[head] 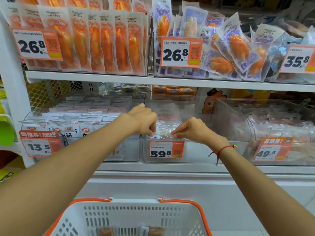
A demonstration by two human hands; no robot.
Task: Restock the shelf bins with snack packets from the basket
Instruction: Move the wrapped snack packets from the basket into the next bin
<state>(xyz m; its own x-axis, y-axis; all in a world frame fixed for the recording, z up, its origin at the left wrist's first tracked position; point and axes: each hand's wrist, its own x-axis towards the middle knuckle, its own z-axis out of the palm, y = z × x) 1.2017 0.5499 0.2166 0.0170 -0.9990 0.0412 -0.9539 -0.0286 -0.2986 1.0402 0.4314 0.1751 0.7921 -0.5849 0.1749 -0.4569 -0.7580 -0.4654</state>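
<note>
Both grips pinch a clear, crinkly snack packet [164,129] at the front rim of the middle transparent plastic bin [196,150]: left hand [144,120] with fingers curled on its left edge, right hand [192,128] on its right. Just below hangs the orange 59.8 price tag [166,149]. Further below stands the white slotted basket [136,218], orange-rimmed, holding brownish packets [156,231].
</note>
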